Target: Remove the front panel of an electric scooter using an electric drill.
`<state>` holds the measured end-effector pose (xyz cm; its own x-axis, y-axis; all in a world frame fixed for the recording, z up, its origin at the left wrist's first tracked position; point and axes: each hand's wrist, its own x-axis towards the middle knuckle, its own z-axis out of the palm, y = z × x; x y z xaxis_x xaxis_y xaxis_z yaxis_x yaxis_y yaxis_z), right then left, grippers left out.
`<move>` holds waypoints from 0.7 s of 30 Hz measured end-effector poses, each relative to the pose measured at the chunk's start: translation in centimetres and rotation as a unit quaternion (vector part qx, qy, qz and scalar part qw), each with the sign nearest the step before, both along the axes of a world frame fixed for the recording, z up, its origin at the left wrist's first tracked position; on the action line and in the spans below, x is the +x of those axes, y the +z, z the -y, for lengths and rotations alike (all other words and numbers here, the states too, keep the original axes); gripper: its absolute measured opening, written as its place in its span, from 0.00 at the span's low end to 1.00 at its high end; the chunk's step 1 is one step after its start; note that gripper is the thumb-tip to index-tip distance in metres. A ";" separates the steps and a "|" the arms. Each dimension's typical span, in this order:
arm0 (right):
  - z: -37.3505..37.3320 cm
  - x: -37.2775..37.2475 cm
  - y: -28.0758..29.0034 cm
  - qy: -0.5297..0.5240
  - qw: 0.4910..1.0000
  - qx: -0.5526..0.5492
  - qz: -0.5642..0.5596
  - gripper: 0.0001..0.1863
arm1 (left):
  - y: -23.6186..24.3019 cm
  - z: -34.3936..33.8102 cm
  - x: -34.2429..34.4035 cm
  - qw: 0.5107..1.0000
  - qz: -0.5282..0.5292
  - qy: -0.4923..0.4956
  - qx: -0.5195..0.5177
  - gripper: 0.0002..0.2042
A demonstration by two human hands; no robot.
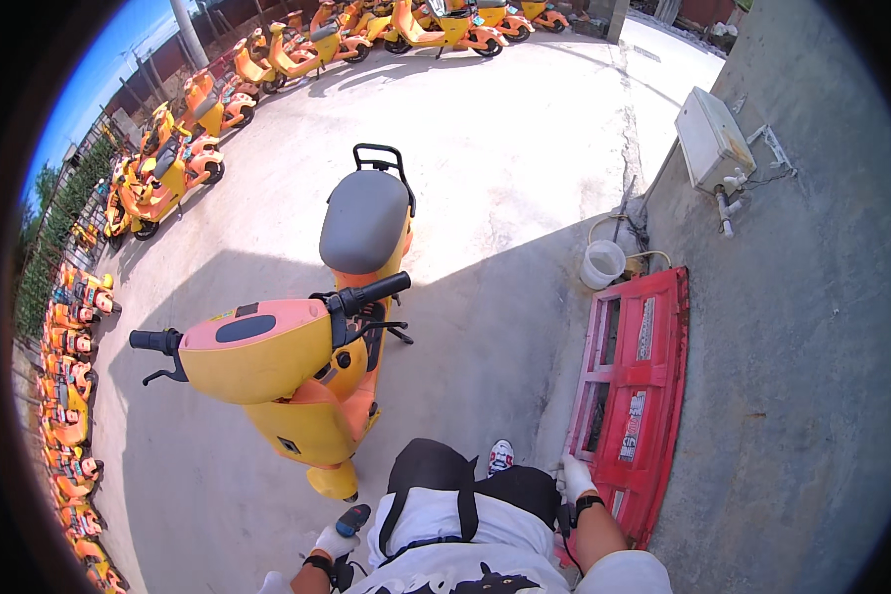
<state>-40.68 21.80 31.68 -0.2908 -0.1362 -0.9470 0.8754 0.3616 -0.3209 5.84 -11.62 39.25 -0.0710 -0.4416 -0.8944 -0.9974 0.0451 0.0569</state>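
My left hand (336,542), in a white glove, is closed around a dark handheld device with a blue patch (352,520), low in the head view. What kind of device it is I cannot make out. My right hand (574,480), also gloved in white, is at the near left edge of a red plastic pallet (653,386). Whether it touches the pallet, and how its fingers are set, is unclear. Both wrists wear black straps. Ahead and to the left of me stands a yellow and orange electric scooter (312,396), upright, its grey seat (364,223) pointing away. Neither hand touches it.
Several similar scooters (168,178) line the left side and the far edge (436,30). On the right rises a grey concrete wall (792,346) bearing a white box (715,139) with pipes. A white bucket (602,264) stands beyond the pallet, beside a hose.
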 end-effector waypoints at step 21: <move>52.7 -23.8 -7.4 0.769 0.574 -0.050 -0.276 0.27 | -3.0 -5.1 -24.5 0.878 -0.105 0.464 -0.045 0.19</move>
<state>-64.44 -30.91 24.25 -0.0055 -0.6800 -0.7332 -0.7011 0.5255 -0.4821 -18.63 -6.48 36.24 0.1977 -0.4652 -0.8629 -0.5741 -0.7684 0.2828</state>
